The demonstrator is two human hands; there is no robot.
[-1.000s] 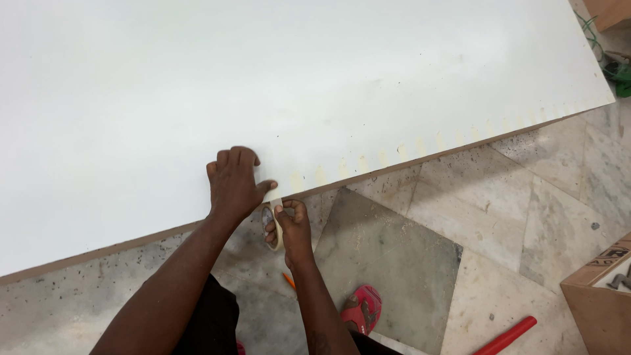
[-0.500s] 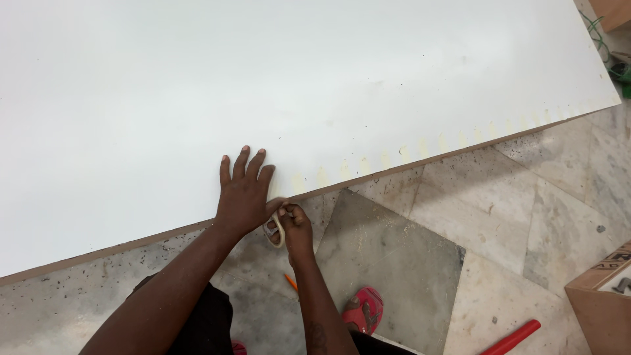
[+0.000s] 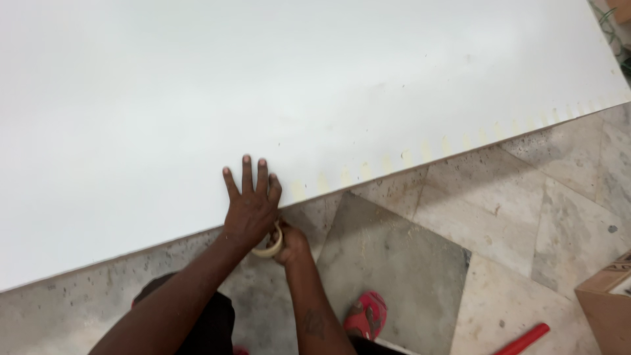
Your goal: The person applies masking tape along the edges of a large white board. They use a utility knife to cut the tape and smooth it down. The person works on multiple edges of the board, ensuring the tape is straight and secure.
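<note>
Below, a large flat white board (image 3: 276,85) filled most of the view, its near edge running diagonally over a grey and beige marble-tiled floor (image 3: 526,217). Short strips of pale tape (image 3: 388,163) dotted that edge towards the right. The left hand (image 3: 250,207) lay spread and flat on the board at its edge, fingers splayed. Just beneath it, the right hand (image 3: 292,244) was closed around a small cream roll of masking tape (image 3: 271,244), touching the edge. A red sandal (image 3: 366,314), a red stick (image 3: 522,340) and a brown cardboard box (image 3: 608,306) sat on open floor to the right, well apart from the hands.
</note>
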